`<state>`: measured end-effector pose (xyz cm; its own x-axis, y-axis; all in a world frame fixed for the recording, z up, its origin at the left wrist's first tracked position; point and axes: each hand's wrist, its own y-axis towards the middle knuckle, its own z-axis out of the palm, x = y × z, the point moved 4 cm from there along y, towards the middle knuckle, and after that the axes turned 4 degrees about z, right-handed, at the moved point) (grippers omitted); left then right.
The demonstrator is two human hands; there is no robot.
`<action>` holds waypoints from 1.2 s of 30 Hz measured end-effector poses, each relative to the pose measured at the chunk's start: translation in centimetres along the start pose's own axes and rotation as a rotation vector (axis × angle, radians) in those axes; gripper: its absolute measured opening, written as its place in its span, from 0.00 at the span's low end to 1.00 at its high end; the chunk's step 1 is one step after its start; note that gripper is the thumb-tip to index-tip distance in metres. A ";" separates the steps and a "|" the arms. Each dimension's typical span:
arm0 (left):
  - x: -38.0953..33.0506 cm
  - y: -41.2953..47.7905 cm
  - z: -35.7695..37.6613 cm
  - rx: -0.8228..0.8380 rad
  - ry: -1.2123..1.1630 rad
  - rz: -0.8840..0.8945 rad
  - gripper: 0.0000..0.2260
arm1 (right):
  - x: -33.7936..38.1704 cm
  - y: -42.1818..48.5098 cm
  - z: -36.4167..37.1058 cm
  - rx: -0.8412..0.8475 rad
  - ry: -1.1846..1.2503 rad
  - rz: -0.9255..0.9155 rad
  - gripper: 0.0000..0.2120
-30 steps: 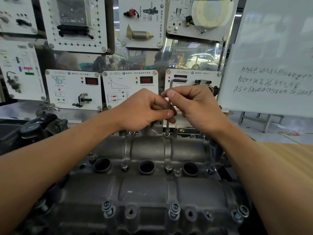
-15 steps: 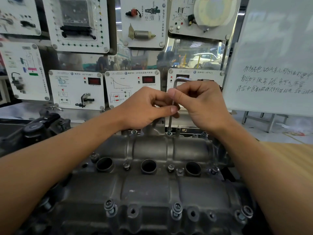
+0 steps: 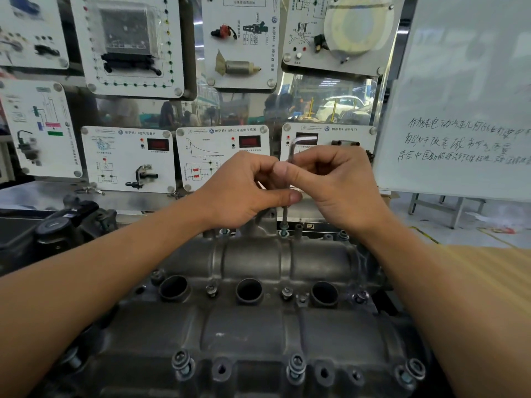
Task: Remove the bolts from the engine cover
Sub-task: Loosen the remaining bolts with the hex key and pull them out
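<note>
- Hardly anything has shifted in the last half second: both hands stay on the hex key (image 3: 290,152), and its short arm still points right.
- Head view: the left hand (image 3: 244,191) pinches the shaft low, thumb against curled fingers. The right hand (image 3: 339,185) pinches it just above.
- The key's long axis stands upright and drops straight from the fingers to the bolt (image 3: 284,229) directly below, on the far edge of the engine cover (image 3: 250,262).
- Both hands are equally near. The turn likely depends on keeping the shaft vertical.
</note>
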<state>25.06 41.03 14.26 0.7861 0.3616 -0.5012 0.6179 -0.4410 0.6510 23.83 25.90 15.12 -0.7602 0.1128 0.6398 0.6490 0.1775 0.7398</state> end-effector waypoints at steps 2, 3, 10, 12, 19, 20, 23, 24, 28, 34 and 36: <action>0.0 0.1 0.1 -0.009 0.022 0.014 0.08 | 0.0 0.0 -0.1 -0.019 0.003 0.004 0.07; 0.0 0.0 0.1 -0.012 0.020 0.014 0.08 | 0.0 0.0 -0.1 -0.015 -0.003 0.004 0.07; -0.2 -0.5 0.4 0.178 -0.091 -0.051 0.07 | 0.0 -0.1 0.3 0.087 -0.013 0.038 0.09; -0.2 -0.6 0.3 0.164 -0.102 -0.059 0.08 | -0.1 -0.1 0.3 0.102 -0.023 0.045 0.10; -0.1 -0.3 0.1 0.013 0.005 -0.004 0.09 | 0.2 -0.1 0.2 0.022 -0.034 0.001 0.05; -0.1 -0.2 0.2 0.004 0.020 0.012 0.09 | 0.1 0.0 0.1 0.007 -0.023 0.001 0.05; -0.1 -0.1 0.3 -0.003 0.035 0.027 0.10 | 0.0 0.1 0.0 -0.017 -0.009 0.015 0.06; -0.1 -0.1 0.2 -0.002 0.033 0.022 0.10 | 0.1 0.1 0.0 -0.015 -0.013 0.018 0.06; 0.1 -0.3 0.1 0.065 -0.017 -0.006 0.06 | 0.2 -0.1 0.1 0.036 -0.045 0.023 0.06; 0.0 -0.5 0.3 0.134 -0.071 -0.029 0.06 | -0.2 -0.1 0.4 0.102 0.031 0.098 0.10; 0.1 -0.4 0.1 0.089 -0.034 -0.025 0.05 | -0.2 -0.1 0.4 0.096 0.024 0.082 0.09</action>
<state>24.87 41.14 13.89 0.7695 0.3458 -0.5369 0.6350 -0.5040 0.5855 23.89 26.25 14.78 -0.7030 0.1078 0.7030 0.7022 0.2618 0.6621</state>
